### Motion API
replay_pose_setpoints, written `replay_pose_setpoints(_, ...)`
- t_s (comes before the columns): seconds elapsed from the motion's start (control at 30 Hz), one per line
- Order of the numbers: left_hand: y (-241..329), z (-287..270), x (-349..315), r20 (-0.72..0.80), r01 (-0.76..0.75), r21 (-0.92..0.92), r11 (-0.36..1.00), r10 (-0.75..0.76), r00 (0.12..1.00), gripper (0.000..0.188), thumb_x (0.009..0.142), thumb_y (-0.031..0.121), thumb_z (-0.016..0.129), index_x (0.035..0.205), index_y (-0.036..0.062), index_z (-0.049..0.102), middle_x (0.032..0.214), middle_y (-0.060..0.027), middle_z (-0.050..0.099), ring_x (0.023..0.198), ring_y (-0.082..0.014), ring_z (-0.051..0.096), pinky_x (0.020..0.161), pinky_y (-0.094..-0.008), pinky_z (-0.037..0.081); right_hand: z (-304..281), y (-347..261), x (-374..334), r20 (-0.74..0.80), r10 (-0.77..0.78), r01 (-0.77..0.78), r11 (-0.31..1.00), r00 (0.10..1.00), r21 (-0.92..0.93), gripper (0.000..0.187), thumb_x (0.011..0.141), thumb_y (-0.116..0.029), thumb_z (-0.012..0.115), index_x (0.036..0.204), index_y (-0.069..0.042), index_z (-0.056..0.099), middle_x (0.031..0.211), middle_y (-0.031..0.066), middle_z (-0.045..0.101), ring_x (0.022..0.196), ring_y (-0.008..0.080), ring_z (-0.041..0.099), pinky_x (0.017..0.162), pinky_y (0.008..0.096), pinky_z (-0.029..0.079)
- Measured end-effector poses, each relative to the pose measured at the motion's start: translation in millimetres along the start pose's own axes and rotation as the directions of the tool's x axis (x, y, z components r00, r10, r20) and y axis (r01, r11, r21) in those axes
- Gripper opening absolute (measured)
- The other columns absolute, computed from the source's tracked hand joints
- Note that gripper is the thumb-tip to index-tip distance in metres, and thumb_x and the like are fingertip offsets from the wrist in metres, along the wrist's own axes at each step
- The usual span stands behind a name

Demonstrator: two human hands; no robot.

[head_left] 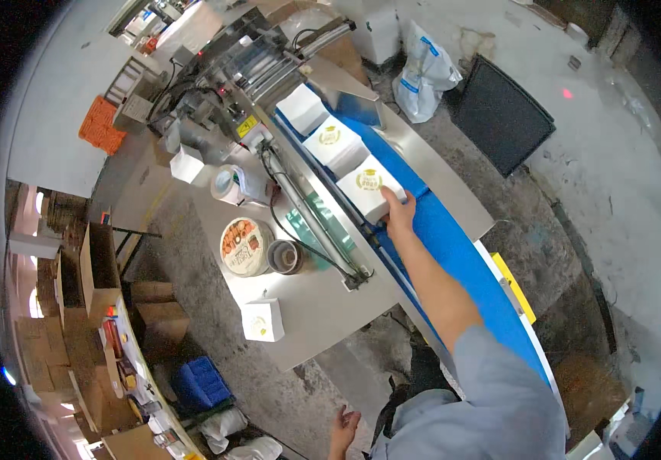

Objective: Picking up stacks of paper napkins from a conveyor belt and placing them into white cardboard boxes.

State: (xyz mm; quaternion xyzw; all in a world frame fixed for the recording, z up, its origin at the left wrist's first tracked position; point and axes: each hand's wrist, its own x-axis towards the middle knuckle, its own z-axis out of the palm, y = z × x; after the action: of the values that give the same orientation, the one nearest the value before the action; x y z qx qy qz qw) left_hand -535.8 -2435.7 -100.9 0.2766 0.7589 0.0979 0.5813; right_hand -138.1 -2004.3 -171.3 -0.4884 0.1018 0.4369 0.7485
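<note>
Three white square stacks that look like paper napkins stand in a row on the blue conveyor belt (453,253). My right hand (399,211) grips the near corner of the closest napkin stack (369,184), which has a gold printed emblem on top. Directly behind it sits the middle napkin stack (334,144), with a similar emblem. The farthest napkin stack (302,109) is plain white on its visible side and lies close to the machine. Low at the bottom of the view, my left hand (343,431) hangs over the floor, fingers loosely apart, holding nothing.
Left of the belt, a steel table (307,333) carries a roll of tape (284,256), a round printed tub (244,245) and another white stack (262,320). A metal bar (307,211) runs beside the belt. A blue bin (203,382) and cardboard boxes (100,268) stand lower left.
</note>
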Motion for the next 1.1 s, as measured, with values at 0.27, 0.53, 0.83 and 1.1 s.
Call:
replay_pose_setpoints(0.27, 12.1, -25.6, 18.7, 0.086, -0.129, 0.026, 0.991, 0.127, 0.988, 0.065, 0.087, 0.018, 0.072, 0.138, -0.0051, 0.039, 0.101, -0.0092, 0.065, 0.086, -0.0124, 0.061, 0.073, -0.0261, 0.049, 7.9, -8.4, -23.5, -0.148, -0.175, 0.122, 0.943, 0.973, -0.308, 0.077, 0.076, -0.037, 0.076, 0.129, 0.008, 0.044, 0.123, 0.0223, 0.055, 0.110, 0.0288, 0.054, 0.094, 0.0365, 0.044)
replay_pose_setpoints(0.53, 38.2, 1.3, 35.1, 0.473, -0.434, 0.235, 0.870, 0.288, 0.833, 0.054, 0.090, 0.019, 0.068, 0.134, -0.0036, 0.047, 0.112, -0.0134, 0.064, 0.097, -0.0197, 0.062, 0.083, -0.0312, 0.050, -144.2, -93.4, -166.2, 0.298, -0.079, 0.158, 0.955, 0.951, -0.251, 0.025, 0.089, -0.023, 0.066, 0.108, -0.008, 0.062, 0.099, 0.0067, 0.065, 0.088, 0.0188, 0.064, 0.074, 0.0359, 0.056)
replay_pose_setpoints(0.83, 104.8, 149.7, -72.1, 0.964, -0.613, 0.044, 0.789, 0.127, 0.233, 0.047, 0.094, 0.017, 0.062, 0.133, -0.0046, 0.045, 0.107, -0.0130, 0.065, 0.092, -0.0170, 0.063, 0.077, -0.0265, 0.051, -442.1, -238.6, -494.8, 0.020, -0.262, 0.234, 0.826, 0.965, -0.513, 0.042, 0.095, -0.034, 0.061, 0.122, -0.003, 0.059, 0.110, 0.0084, 0.065, 0.099, 0.0150, 0.062, 0.083, 0.0308, 0.052)
replay_pose_setpoints(1.1, 35.9, 328.4, -280.6, 0.993, -0.628, 0.069, 0.775, -0.111, -0.029, 0.050, 0.096, 0.031, 0.060, 0.134, 0.0006, 0.047, 0.117, -0.0162, 0.061, 0.102, -0.0240, 0.063, 0.086, -0.0359, 0.054, -660.6, -322.8, -728.8, -0.431, -0.751, 0.542, 0.660, 0.501, -0.520, 0.040, 0.093, -0.028, 0.063, 0.122, 0.000, 0.058, 0.109, 0.0079, 0.066, 0.098, 0.0153, 0.062, 0.083, 0.0303, 0.052)
